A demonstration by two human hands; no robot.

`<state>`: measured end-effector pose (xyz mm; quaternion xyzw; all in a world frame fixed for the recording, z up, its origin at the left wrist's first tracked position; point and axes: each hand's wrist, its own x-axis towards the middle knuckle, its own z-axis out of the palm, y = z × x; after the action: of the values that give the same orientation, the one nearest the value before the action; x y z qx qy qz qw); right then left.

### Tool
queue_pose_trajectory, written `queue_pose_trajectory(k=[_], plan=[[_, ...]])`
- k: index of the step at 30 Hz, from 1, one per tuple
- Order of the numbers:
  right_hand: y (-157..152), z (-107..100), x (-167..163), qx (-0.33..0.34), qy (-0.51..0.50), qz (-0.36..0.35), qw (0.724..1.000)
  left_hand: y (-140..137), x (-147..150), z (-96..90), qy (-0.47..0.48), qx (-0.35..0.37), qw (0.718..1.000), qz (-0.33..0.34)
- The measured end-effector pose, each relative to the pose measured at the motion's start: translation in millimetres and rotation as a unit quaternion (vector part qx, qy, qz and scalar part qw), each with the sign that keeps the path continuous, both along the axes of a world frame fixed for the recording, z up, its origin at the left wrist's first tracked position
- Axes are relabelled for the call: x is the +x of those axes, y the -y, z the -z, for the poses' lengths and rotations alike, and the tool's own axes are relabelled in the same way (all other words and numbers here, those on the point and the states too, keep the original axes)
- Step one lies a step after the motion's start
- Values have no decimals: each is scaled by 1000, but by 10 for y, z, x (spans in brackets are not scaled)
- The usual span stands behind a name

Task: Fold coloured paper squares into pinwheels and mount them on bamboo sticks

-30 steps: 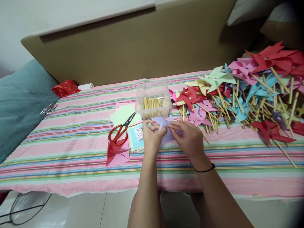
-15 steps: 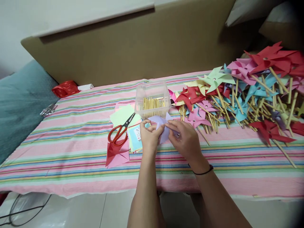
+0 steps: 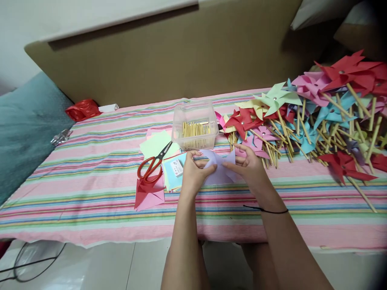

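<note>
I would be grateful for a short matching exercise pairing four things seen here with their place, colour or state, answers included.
Column one
1. purple paper
2. scissors
3. clear box
4. small white box

Column two
A. lying on light-blue paper
B. held by the left hand and right hand
C. red-handled
D. containing pale sticks

Right pairs: 1-B, 2-C, 3-D, 4-A

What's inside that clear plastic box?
The clear plastic box holds many thin yellowish sticks side by side. The upper ones cover whatever lies beneath them, so that can't be seen.
</note>
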<state>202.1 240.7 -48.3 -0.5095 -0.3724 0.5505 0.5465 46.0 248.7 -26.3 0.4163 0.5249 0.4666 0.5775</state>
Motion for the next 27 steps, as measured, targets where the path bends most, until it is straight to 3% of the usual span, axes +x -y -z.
queue_pose_trajectory(k=[4, 8, 12, 20, 24, 27], plan=[[-27, -22, -42, 1, 9, 34, 999, -34, -21, 22, 14, -16, 998, -54], [-53, -12, -16, 16, 28, 98, 995, -106, -157, 24, 81, -9, 982, -173], [-60, 75, 65, 35, 167, 103, 980, -157, -309, 4, 157, 13, 953, -260], [-46, 205, 66, 112, 474, 90, 869, -126, -286, -16, 160, 9, 958, -236], [-32, 257, 1, 64, 519, 34, 852, -113, -241, -5, 144, 22, 967, -209], [-55, 297, -33, 78, 547, 66, 831, -106, -199, 3, 117, 31, 971, -207]])
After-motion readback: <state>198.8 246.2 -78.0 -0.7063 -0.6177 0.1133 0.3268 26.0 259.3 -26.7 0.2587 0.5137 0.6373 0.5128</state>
